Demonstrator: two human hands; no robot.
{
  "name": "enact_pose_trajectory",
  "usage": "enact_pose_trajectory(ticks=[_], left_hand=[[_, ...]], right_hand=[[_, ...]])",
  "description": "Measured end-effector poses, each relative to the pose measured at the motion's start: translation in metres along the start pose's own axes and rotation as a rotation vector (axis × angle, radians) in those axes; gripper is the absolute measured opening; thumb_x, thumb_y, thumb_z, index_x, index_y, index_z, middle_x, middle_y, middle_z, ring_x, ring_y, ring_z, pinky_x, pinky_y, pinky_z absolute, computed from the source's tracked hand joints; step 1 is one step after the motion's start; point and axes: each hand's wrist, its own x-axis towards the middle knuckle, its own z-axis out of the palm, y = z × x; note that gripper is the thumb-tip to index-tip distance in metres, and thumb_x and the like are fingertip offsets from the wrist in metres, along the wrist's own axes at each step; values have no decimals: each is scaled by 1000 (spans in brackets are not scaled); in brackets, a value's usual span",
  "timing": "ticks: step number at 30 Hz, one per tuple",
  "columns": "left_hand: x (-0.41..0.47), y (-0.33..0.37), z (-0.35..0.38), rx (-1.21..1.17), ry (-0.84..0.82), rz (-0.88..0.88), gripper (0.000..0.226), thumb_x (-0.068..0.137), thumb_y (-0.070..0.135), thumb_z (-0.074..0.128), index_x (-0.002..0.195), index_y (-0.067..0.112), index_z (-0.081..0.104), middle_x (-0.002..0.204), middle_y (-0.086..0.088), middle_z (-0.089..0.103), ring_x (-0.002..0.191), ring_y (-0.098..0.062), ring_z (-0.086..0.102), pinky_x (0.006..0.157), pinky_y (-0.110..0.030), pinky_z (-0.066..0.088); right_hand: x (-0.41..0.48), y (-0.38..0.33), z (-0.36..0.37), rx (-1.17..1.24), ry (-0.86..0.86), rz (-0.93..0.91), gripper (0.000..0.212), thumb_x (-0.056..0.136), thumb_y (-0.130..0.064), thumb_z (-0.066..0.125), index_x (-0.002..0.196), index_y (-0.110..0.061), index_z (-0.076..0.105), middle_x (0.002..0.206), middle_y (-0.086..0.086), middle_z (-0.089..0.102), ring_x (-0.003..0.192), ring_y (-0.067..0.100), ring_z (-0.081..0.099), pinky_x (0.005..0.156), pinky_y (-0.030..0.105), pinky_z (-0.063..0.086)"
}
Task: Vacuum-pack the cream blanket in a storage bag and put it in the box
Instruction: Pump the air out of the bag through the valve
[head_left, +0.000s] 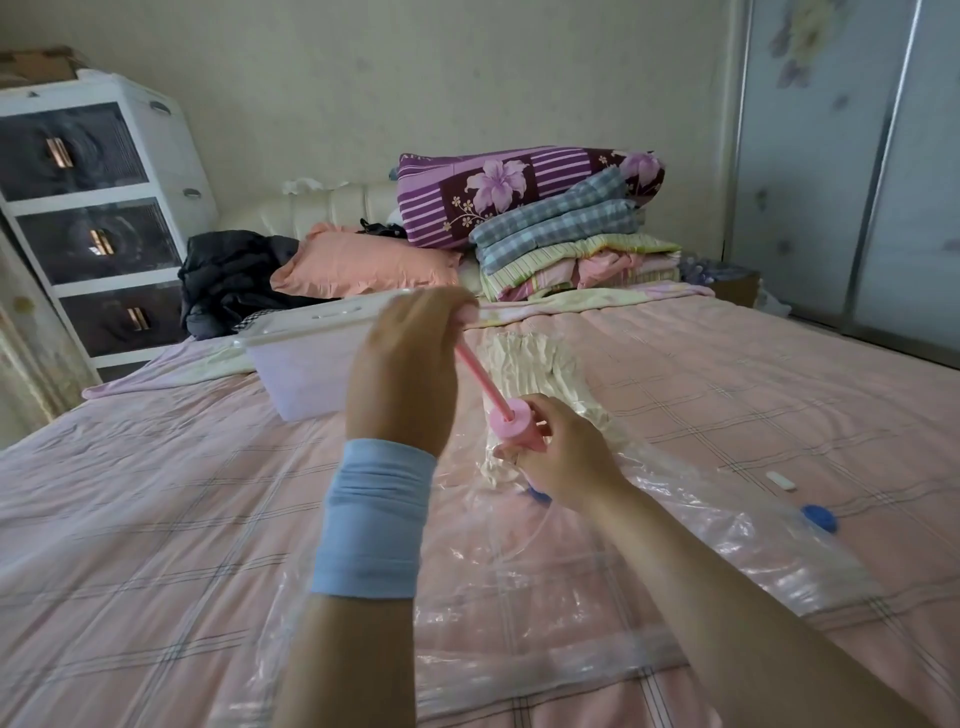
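A clear plastic storage bag (649, 561) lies on the pink bed with the cream blanket (535, 374) crumpled inside its far end. A pink hand pump (511, 421) stands on the bag's blue valve (540, 494). My right hand (561, 452) grips the pump's barrel. Raised above it, my left hand (410, 364) holds the top of the pump's pink rod, which is pulled far out. The translucent plastic box (306, 364) sits on the bed just behind my left hand, partly hidden by it.
A blue cap (820, 517) and a small white clip (781, 480) lie on the bed to the right. Folded quilts (550, 228), a peach pillow (363, 265) and dark clothing (234, 280) crowd the bed's head. White drawers (98, 208) stand left, wardrobe doors (852, 156) right.
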Motion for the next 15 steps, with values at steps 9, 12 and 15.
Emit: enact_pose_trajectory(ticks=[9, 12, 15], left_hand=[[-33, -8, 38, -69, -52, -103, 14, 92, 4, 60, 92, 10, 72, 95, 0, 72, 87, -15, 65, 84, -14, 47], [-63, -11, 60, -120, -351, -236, 16, 94, 19, 56, 89, 14, 70, 88, 2, 70, 78, -18, 61, 77, -35, 53], [-62, -11, 59, -99, -378, -215, 32, 92, 31, 47, 90, 10, 70, 85, -3, 70, 75, -25, 62, 69, -39, 53]], right_hand=[[-3, -5, 0, -29, -14, 23, 50, 74, -43, 86, 117, -32, 62, 108, -14, 67, 93, 11, 64, 80, 25, 50], [-4, -7, -3, -38, -10, 45, 46, 75, -36, 83, 116, -32, 64, 103, -15, 68, 95, 10, 64, 82, 26, 49], [-6, -6, -2, -39, 28, 28, 44, 73, -37, 84, 112, -34, 65, 97, -17, 68, 90, 6, 63, 76, 22, 46]])
